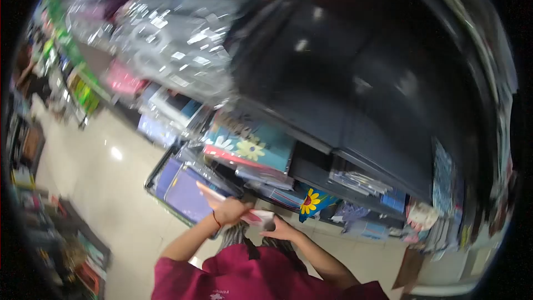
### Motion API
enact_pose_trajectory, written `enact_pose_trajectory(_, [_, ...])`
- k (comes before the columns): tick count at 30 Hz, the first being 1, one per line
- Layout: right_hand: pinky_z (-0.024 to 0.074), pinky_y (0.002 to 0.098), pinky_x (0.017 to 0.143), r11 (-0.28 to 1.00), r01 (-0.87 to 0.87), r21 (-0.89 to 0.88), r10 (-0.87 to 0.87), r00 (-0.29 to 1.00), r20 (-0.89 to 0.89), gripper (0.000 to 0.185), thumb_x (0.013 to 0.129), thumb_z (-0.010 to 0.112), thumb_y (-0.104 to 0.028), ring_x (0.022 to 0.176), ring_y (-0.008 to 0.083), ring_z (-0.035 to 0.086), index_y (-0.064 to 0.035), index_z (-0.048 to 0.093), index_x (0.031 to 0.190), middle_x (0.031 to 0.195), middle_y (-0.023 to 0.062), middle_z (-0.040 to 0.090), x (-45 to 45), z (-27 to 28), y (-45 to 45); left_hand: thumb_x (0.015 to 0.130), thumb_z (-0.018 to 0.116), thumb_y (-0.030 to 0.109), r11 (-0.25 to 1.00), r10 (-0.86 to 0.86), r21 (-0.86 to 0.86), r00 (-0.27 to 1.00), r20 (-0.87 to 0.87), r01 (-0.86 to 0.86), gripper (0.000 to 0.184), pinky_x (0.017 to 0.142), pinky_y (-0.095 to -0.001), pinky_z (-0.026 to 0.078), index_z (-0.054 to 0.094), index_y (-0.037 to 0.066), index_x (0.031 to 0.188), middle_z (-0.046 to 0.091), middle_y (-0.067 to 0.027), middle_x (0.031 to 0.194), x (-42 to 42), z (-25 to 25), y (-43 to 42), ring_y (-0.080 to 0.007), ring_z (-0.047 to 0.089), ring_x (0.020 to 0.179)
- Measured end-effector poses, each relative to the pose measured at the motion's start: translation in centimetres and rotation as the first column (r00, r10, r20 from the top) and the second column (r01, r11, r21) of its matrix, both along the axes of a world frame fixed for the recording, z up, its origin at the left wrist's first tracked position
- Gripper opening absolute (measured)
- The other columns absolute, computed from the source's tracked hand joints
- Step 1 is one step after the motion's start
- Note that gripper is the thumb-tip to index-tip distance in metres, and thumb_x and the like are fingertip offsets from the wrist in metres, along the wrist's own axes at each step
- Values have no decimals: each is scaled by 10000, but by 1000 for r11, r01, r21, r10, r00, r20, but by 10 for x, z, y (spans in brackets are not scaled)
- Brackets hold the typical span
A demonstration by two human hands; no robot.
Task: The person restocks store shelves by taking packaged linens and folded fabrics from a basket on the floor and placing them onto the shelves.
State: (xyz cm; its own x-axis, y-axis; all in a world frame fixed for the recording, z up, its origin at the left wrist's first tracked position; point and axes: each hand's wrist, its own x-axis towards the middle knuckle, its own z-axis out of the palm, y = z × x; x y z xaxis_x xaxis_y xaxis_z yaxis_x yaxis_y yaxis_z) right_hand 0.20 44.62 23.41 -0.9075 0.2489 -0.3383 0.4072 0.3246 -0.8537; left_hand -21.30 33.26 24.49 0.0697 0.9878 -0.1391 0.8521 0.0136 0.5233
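Note:
My left hand (230,210) is closed around a thin, flat pink-and-white item (259,218), whose kind is blurred. At the item's right end is my right hand (282,229), thumb and fingers around its edge. Just beyond my left hand, a dark-rimmed bin (151,180) on the floor holds flat purple packages (191,195). Ahead of my hands, a teal notebook-like item with daisies (252,143) lies on a stack at the shelf's edge.
A dark shelf unit (355,83) fills the upper right. Shiny clear plastic wrapping (172,39) covers goods at upper left. Lower shelves hold packets and a yellow sunflower print (311,201). Pale tiled floor (105,161) runs left, toward another display (66,239) and a person (39,83).

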Motion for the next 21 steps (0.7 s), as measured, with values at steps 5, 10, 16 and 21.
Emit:
enact_pose_trajectory(5, [428, 248, 780, 919, 317, -236, -321, 947, 21, 250, 822, 567, -151, 870, 108, 551, -87, 592, 1063, 960, 33, 630, 15, 47, 25, 790, 575, 301, 966, 29, 250, 990, 140, -64, 205, 498, -414, 434, 558, 122, 889, 562, -128, 612, 45, 45, 32, -327, 565, 570])
enact_pose_trajectory(10, [454, 360, 656, 782, 452, 430, -386, 892, -236, 230, 755, 592, -202, 746, 229, 601, -36, 596, 914, 791, 134, 621, 94, 113, 41, 728, 665, 317, 992, 74, 63, 920, 385, -106, 298, 514, -368, 452, 607, 80, 898, 592, -134, 641, 68, 50, 61, -307, 593, 592])
enact_pose_trajectory(16, [469, 275, 668, 567, 823, 43, -820, 569, -71, 282, 785, 589, -162, 782, 96, 568, -12, 587, 1023, 869, 75, 627, 188, 240, 25, 769, 632, 163, 990, 117, -4, 825, 553, -138, 180, 625, -258, 440, 619, 17, 873, 618, -76, 738, 79, 58, 79, -137, 582, 687])
enact_pose_trajectory(21, [462, 249, 651, 299, 907, -296, -946, 243, -214, 282, 756, 648, -107, 760, 79, 557, -26, 595, 1021, 893, 30, 623, 220, 264, 32, 814, 586, 253, 997, 64, -73, 373, 925, 10, 471, 917, -320, 356, 433, 3, 1182, 512, -105, 1131, 107, 80, 116, -196, 479, 1055])
